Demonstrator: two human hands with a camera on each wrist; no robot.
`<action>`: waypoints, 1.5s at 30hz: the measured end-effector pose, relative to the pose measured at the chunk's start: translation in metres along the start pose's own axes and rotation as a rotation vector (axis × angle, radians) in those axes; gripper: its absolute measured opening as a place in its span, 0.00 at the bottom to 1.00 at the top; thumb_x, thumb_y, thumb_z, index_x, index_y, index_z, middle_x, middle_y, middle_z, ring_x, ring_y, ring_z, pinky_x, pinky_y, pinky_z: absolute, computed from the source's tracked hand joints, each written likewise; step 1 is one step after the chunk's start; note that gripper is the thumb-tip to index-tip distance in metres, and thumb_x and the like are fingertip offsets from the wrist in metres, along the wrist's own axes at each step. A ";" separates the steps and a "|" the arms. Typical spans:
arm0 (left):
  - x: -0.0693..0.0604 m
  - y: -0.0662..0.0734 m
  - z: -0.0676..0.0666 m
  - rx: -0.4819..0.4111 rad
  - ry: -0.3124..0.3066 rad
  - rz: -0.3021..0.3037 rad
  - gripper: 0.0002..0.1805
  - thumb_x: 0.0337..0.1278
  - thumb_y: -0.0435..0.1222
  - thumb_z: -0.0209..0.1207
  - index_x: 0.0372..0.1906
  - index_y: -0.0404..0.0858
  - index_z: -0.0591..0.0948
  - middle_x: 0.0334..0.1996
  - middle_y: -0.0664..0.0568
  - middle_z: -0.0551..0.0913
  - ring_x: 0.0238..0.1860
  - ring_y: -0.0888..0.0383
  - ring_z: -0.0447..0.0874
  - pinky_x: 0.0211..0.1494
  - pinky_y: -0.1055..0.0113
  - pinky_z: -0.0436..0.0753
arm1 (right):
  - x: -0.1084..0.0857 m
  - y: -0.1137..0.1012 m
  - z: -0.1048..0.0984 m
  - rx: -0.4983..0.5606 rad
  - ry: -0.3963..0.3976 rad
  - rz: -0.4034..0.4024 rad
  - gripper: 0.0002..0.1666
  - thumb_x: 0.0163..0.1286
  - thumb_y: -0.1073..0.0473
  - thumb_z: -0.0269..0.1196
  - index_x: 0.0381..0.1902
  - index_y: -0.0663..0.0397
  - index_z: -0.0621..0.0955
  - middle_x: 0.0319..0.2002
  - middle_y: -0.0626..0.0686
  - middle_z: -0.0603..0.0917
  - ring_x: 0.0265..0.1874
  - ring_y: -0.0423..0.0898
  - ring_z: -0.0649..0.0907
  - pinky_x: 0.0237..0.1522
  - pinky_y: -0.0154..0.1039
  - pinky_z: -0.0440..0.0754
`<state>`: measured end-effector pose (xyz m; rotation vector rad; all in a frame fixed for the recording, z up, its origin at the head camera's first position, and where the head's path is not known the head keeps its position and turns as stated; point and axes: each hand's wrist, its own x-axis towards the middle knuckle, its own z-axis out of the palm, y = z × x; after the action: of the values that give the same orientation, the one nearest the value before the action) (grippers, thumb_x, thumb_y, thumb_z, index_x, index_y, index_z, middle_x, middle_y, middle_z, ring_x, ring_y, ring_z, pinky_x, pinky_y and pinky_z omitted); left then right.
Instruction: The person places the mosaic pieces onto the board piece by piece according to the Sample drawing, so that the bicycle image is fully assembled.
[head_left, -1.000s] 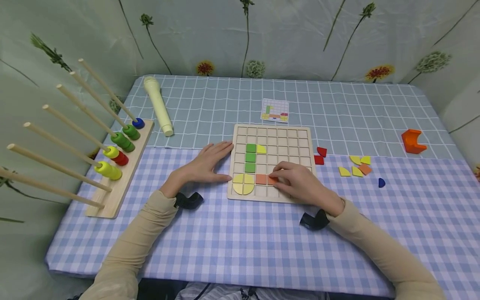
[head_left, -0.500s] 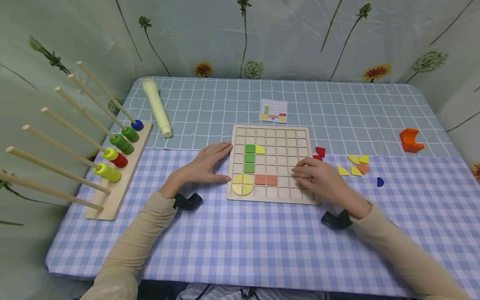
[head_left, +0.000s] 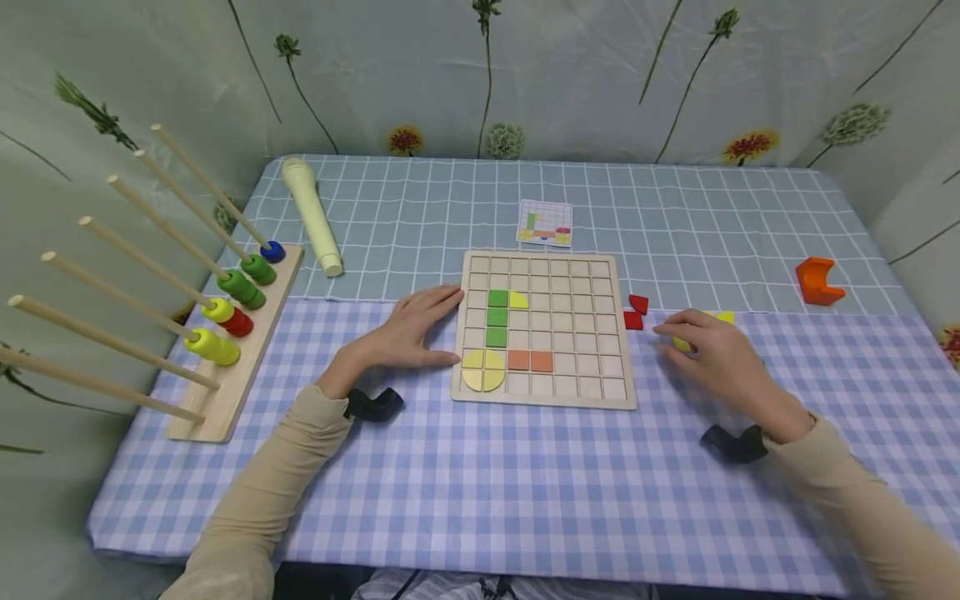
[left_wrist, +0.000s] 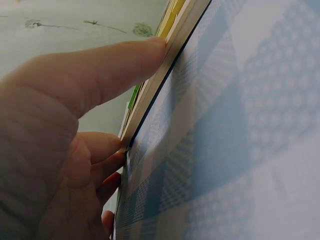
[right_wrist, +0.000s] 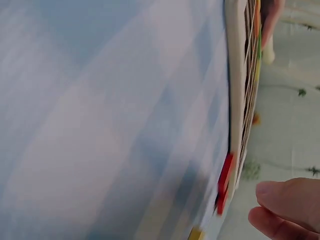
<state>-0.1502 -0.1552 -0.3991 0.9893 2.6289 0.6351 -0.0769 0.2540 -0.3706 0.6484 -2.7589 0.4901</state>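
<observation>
A square wooden grid board [head_left: 585, 287] lies on the table. My left hand [head_left: 411, 332] rests beside its left edge, with thumb and fingertips against the rim, as the left wrist view shows too. Set in the grid are a column of green squares [head_left: 497, 317], a yellow quarter piece [head_left: 518, 299], a yellow circle of quarter pieces [head_left: 483, 370] and two orange squares [head_left: 529, 361]. My right hand [head_left: 712, 354] hovers right of the board over loose yellow pieces [head_left: 724, 317], partly hiding them; nothing shows between its loosely bent fingers. Two red pieces [head_left: 633, 320] lie between board and hand.
A small printed pattern card [head_left: 545, 222] lies behind the board. At left stands a wooden bead rack [head_left: 225, 400] with tall pegs and coloured beads. A pale yellow stick with a wider head [head_left: 313, 218] lies behind it. An orange curved block [head_left: 819, 281] sits far right.
My right hand has left the second orange square in the grid and moved right, off the board, to the loose pieces. My left hand has stayed at the board's edge.
</observation>
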 end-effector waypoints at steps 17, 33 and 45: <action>-0.002 0.003 -0.002 -0.009 0.011 0.001 0.52 0.48 0.52 0.64 0.74 0.37 0.51 0.75 0.45 0.50 0.75 0.47 0.45 0.71 0.44 0.48 | -0.019 0.040 -0.019 -0.111 -0.040 0.197 0.16 0.48 0.67 0.70 0.37 0.69 0.84 0.32 0.65 0.83 0.25 0.55 0.79 0.27 0.48 0.76; -0.001 0.004 -0.002 -0.015 0.017 0.001 0.52 0.48 0.51 0.63 0.74 0.37 0.52 0.75 0.45 0.51 0.75 0.47 0.46 0.70 0.44 0.48 | -0.021 0.056 -0.021 -0.128 -0.147 0.338 0.18 0.52 0.63 0.69 0.37 0.74 0.83 0.31 0.68 0.82 0.22 0.51 0.73 0.24 0.37 0.66; -0.002 0.004 -0.002 -0.006 0.008 0.003 0.51 0.49 0.52 0.63 0.74 0.37 0.51 0.75 0.44 0.50 0.75 0.46 0.45 0.71 0.44 0.48 | -0.021 0.056 -0.023 -0.127 -0.174 0.364 0.19 0.52 0.64 0.68 0.38 0.75 0.82 0.31 0.70 0.82 0.21 0.49 0.71 0.22 0.34 0.64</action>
<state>-0.1478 -0.1543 -0.3954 0.9914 2.6316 0.6480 -0.0812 0.3178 -0.3714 0.1640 -3.0569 0.3388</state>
